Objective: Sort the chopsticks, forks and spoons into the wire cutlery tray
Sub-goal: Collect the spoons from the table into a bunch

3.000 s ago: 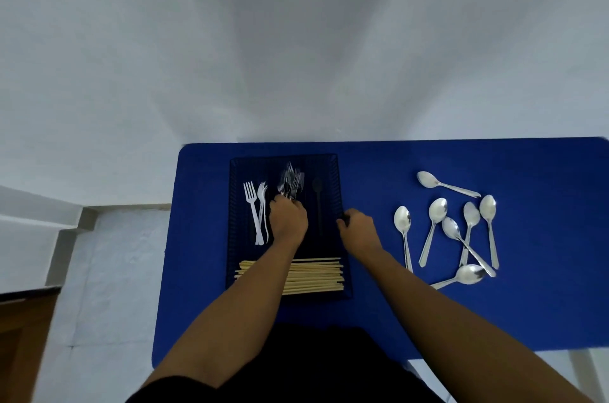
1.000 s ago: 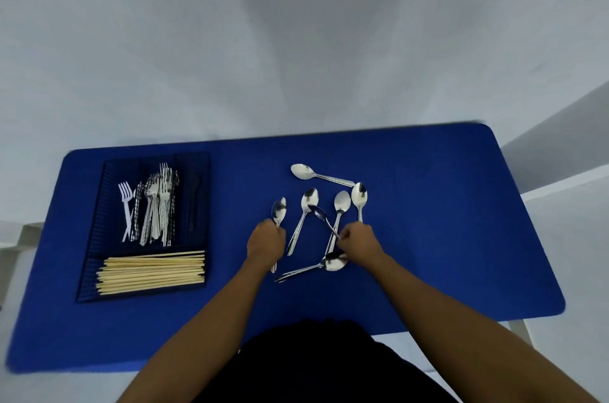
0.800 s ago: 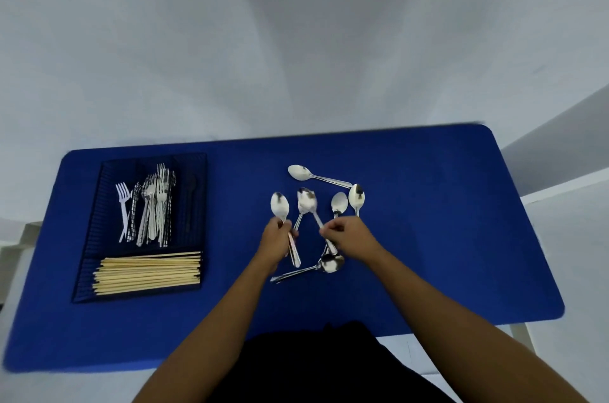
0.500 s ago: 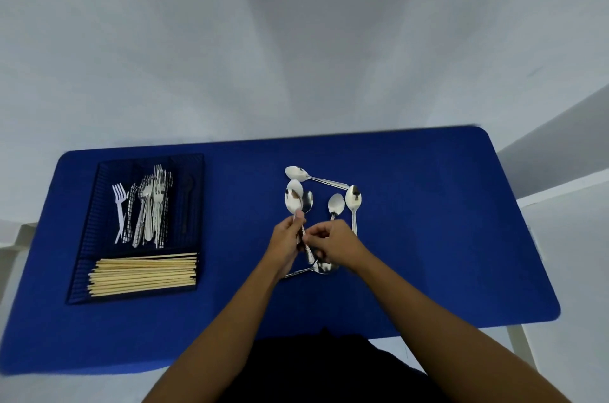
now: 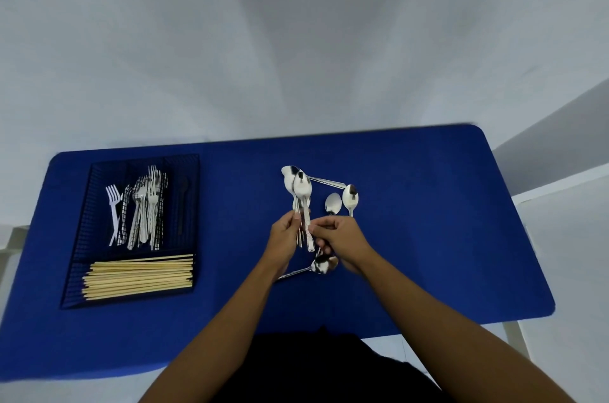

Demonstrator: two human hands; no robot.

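Note:
My left hand [image 5: 286, 235] grips the handles of two steel spoons [image 5: 301, 189] held upright above the blue table [image 5: 428, 221]. My right hand [image 5: 339, 234] pinches the handle of one of them right beside the left. Several more spoons lie on the table: two [image 5: 350, 196] just beyond my right hand, one [image 5: 324, 181] behind the held pair, one [image 5: 321, 265] under my right wrist. The black wire cutlery tray [image 5: 79, 231] sits at the left, with forks [image 5: 145, 205] in its upper compartments and chopsticks [image 5: 138, 275] in its front compartment.
A dark spoon [image 5: 183, 201] lies in the tray's right upper compartment. The table's front edge runs close to my body, and its right edge drops to a white floor. A white wall rises behind the table.
Both hands left the tray and moved right to the spoons. Each picked up a spoon, then my right hand brought its spoon over to my left, which now holds both together.

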